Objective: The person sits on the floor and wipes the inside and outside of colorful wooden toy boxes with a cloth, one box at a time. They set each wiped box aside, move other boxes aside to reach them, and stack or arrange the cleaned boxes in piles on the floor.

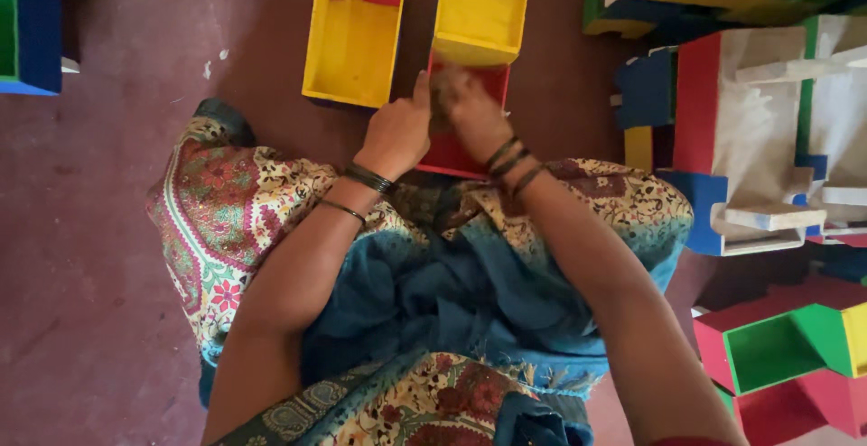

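A yellow open box [350,44] lies on the maroon floor [90,256], painted boxes [750,139] piled nearby.

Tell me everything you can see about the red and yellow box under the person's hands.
The red and yellow box looks like painted wood: an open yellow tray section at the far end, a red part nearest the person. It lies on the dark reddish floor, close beside another yellow and red box. The left hand and right hand press together on its red part, hiding much of it. The right hand seems to grip something small and brownish.

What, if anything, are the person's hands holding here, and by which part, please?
Both hands, left and right, rest on the near end of a red-and-yellow wooden box. The right hand presses a small brownish pad there; the exact grip cannot be told.
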